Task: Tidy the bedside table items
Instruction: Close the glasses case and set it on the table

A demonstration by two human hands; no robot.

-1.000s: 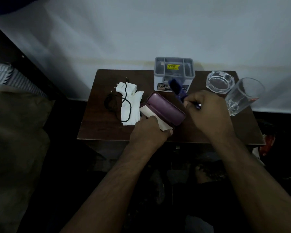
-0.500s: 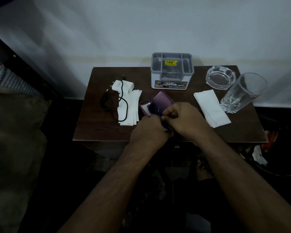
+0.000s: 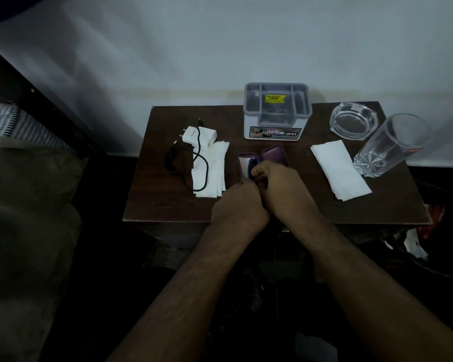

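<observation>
Both hands meet over the open purple case at mid table.

Right hand curls its fingers round a blue item in the case; left hand is curled beside it, grip unclear. Since half a second ago, the case lies wider open and squarer to the table edge.

Single head-worn view, looking forward and down

The wide-angle camera sits above and behind the left hand and right hand, near enough that both forearms fill the lower frame. Beyond the hands it faces the bedside table and the wall behind. No second view shares the scene.
</observation>
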